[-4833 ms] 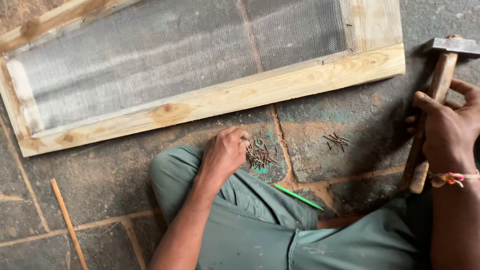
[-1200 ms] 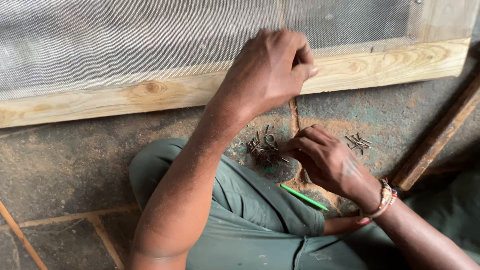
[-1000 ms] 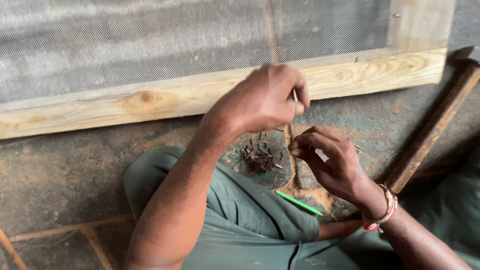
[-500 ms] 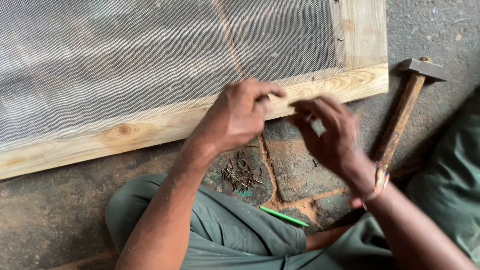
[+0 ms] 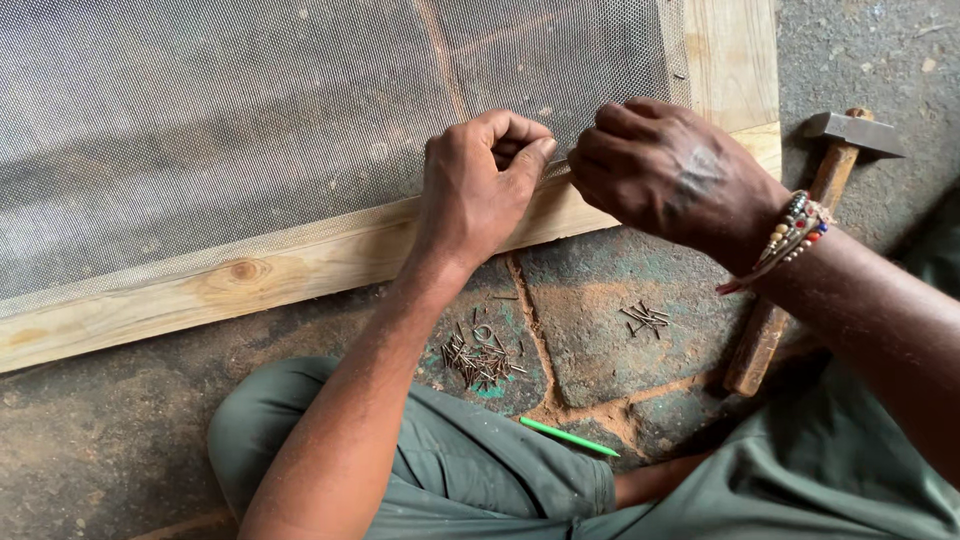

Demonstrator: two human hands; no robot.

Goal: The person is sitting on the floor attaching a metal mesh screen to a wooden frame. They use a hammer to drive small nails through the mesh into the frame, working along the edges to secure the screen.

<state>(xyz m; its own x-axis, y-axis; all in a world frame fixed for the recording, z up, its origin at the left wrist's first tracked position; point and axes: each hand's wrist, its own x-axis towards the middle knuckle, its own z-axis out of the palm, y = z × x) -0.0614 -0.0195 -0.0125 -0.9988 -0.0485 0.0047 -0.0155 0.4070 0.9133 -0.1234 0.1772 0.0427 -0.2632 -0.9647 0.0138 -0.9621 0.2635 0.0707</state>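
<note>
Both hands now closer together at mesh edge (image 5: 560, 168), left hand (image 5: 480, 185) grip pinched narrow, right hand (image 5: 665, 175) curled, hold unclear

I see the left hand (image 5: 480, 185) curled in a fist on the near rail of the wooden frame (image 5: 250, 285), just at the edge of the wire mesh (image 5: 250, 130); the right hand (image 5: 665, 170) is closed just beside it, knuckles nearly touching; nearer, on the stone floor (image 5: 90, 440), lie a pile of small nails (image 5: 480, 360) and a smaller cluster (image 5: 645, 318); a green pencil (image 5: 570, 437) lies by my knee; a hammer (image 5: 800, 240) rests to the right.
</note>
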